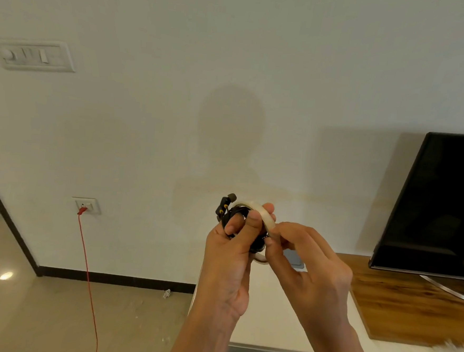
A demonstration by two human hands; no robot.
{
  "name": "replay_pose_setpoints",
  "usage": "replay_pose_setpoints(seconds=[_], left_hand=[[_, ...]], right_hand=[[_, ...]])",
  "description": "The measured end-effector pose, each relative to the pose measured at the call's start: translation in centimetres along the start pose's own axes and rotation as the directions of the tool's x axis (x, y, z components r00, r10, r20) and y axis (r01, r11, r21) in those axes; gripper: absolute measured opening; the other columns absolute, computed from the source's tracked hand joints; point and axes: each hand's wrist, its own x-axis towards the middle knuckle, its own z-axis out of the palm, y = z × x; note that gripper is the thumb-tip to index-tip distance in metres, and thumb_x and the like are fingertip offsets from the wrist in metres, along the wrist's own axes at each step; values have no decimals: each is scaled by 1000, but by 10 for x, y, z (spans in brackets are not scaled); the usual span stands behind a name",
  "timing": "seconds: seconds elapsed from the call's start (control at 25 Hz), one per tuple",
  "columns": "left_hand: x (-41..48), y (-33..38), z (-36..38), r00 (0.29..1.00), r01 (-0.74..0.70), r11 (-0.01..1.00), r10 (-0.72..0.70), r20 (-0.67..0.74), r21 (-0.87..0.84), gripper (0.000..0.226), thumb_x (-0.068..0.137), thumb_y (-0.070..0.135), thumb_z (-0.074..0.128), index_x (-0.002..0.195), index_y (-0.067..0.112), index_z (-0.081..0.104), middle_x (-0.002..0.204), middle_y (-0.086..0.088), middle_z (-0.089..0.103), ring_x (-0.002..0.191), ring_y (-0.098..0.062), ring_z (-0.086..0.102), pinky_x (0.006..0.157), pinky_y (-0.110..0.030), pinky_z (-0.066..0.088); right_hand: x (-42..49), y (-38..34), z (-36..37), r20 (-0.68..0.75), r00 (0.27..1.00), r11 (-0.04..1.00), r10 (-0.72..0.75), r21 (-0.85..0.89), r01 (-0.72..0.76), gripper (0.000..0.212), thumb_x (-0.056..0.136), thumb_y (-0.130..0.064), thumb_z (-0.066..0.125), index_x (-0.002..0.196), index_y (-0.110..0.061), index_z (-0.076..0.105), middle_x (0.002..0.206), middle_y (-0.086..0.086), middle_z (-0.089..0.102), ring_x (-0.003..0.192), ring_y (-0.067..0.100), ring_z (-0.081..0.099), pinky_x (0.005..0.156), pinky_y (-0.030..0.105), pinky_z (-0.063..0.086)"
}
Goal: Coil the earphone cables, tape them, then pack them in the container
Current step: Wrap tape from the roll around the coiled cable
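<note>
A black earphone cable (229, 212), wound into a small coil with its earbuds sticking up at the top left, sits in my left hand (229, 254), whose fingers and thumb curl round it. A translucent tape roll (266, 219) arcs over the coil, and part of its ring shows below my fingers. My right hand (306, 259) pinches the tape at the coil's right side. Both hands are raised in front of the wall, above a white cabinet top (270, 324). No container shows in the head view.
A dark television (437, 206) stands on a wooden board (408, 306) at the right. A red cord (88, 273) hangs from a wall socket (86, 205) down to the tiled floor at the left. A switch plate (34, 55) is high on the wall.
</note>
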Motion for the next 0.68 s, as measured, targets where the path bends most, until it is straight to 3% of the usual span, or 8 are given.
replay_pose_setpoints(seconds=[0.08,0.24,0.48,0.68], left_hand=[[-1,0,2,1000,2,999,-3,-11,-40,26,76,23,64,91,3,67,93,-3,76,86,-10,72,86,-34,53],[-2,2,6,998,62,986,-65,-21,-154,28,70,25,65,90,5,66,91,-2,76,78,-8,71,61,-22,56],[-5,1,9,988,139,958,-153,-38,-251,17,72,20,64,82,9,73,85,-4,75,70,-10,71,53,-22,55],[-5,1,10,983,147,955,-169,-66,-259,13,86,14,58,83,9,70,88,-3,76,69,-8,72,51,-22,54]], right_hand=[[-1,-1,0,-11,1000,1000,5,16,-5,31,74,-5,74,97,-16,57,86,0,68,87,5,56,81,2,43],[-4,-1,0,-46,999,999,-13,36,15,23,79,-12,70,99,-16,60,96,-12,57,96,-1,55,86,3,43],[-9,1,-2,-23,1000,1000,4,-18,-4,16,75,-7,74,90,-2,72,90,4,69,95,4,59,88,6,44],[-8,-1,-1,-17,1000,999,7,40,-6,22,80,-13,69,100,-15,62,99,-9,58,102,-7,54,89,5,42]])
